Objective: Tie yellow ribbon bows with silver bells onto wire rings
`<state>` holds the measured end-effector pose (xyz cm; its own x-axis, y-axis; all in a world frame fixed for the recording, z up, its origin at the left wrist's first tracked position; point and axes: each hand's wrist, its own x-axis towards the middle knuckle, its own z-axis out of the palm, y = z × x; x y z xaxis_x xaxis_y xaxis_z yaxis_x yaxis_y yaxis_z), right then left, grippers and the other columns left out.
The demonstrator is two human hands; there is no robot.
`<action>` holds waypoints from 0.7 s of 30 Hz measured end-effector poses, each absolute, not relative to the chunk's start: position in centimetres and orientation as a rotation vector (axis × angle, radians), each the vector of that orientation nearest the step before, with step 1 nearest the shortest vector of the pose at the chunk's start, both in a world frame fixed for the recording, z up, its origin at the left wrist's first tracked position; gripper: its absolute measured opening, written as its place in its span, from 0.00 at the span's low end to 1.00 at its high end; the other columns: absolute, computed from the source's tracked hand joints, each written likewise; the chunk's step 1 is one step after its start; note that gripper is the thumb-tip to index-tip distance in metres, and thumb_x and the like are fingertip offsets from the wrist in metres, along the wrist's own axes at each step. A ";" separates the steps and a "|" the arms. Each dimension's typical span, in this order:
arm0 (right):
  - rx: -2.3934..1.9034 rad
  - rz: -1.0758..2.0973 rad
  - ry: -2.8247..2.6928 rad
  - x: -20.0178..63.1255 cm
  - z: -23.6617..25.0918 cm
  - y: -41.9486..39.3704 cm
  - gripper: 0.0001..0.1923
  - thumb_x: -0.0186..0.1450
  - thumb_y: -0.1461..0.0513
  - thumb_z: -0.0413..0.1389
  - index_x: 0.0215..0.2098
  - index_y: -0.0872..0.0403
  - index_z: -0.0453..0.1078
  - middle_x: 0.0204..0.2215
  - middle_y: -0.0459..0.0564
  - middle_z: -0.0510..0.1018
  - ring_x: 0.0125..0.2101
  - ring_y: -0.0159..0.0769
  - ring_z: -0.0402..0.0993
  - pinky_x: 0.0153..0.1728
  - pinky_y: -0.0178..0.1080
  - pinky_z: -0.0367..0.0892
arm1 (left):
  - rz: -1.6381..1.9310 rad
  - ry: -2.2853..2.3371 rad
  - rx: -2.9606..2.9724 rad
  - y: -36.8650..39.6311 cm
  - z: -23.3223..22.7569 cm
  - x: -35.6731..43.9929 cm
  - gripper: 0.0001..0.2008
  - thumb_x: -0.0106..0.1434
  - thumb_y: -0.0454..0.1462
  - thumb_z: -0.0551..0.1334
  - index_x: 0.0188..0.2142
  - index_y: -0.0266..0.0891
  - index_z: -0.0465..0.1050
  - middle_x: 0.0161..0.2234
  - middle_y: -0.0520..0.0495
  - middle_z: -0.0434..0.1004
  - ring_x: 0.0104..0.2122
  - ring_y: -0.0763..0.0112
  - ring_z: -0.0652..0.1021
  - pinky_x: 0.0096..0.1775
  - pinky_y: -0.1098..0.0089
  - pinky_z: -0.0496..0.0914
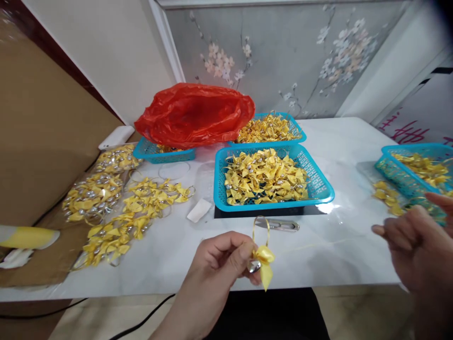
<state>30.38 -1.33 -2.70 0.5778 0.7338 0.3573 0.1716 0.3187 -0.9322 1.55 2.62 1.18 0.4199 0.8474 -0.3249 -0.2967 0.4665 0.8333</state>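
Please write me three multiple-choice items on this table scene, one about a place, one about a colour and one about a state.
1. Where do the snips lie?
A. on the table in front of the nearest basket
B. inside the red bag
C. in the right hand

2. What colour are the baskets?
A. green
B. turquoise blue
C. white

3. What is the left hand doing?
A. resting flat on the table
B. pinching a yellow ribbon bow with a bell
C. gripping a basket rim

Answers:
1 A, the snips lie on the white table at that basket's front edge.
2 B, all the mesh baskets are turquoise blue.
3 B, the fingertips pinch the yellow ribbon bow; the right hand is empty.
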 end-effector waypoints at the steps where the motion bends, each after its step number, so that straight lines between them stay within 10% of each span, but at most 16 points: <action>1: -1.194 0.535 -0.901 29.1 -2.3 -1.4 0.07 0.67 0.62 0.59 0.42 0.42 0.71 0.13 0.33 0.53 0.12 0.20 0.51 0.19 0.32 0.64 | 0.808 0.873 0.849 2.6 1.3 1.6 0.11 0.61 0.41 0.70 0.26 0.37 0.81 0.24 0.51 0.78 0.24 0.76 0.76 0.29 0.78 0.72; 7: -1.289 1.097 -1.302 21.0 0.1 -2.4 0.10 0.71 0.55 0.52 0.42 0.52 0.71 0.24 0.45 0.72 0.22 0.30 0.69 0.20 0.32 0.65 | 0.809 1.003 1.186 2.3 2.1 1.8 0.10 0.65 0.41 0.65 0.29 0.39 0.81 0.25 0.52 0.78 0.27 0.74 0.76 0.32 0.78 0.71; 21: -1.216 1.516 -0.780 16.3 1.2 -2.2 0.23 0.66 0.45 0.57 0.26 0.54 0.62 0.19 0.39 0.54 0.19 0.24 0.43 0.19 0.30 0.43 | 1.016 0.996 1.135 0.9 3.2 2.4 0.11 0.51 0.28 0.72 0.33 0.45 0.82 0.32 0.52 0.81 0.33 0.68 0.79 0.35 0.75 0.74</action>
